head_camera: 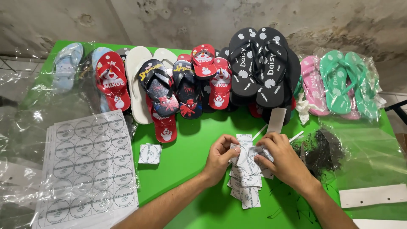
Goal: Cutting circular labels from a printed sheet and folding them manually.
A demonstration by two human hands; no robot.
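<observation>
White square labels with round grey prints (245, 178) are lying stacked on the green table; uncut label sheets (87, 167) are sitting far left, beside clear plastic bags (25, 127)

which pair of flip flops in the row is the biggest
The black pair with white flowers, in the middle of the row. It stands taller and wider than the red, navy, pink and green pairs beside it.

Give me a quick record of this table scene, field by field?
Surface: green table
Left hand: pinching a white label
Right hand: on the same label pile
Label sheets: stacked at left, printed with round marks
Small label stack: lying apart, left of the hands
Flip-flops: rowed along the far edge, many colours
Black ties: heaped right of the hands
</observation>
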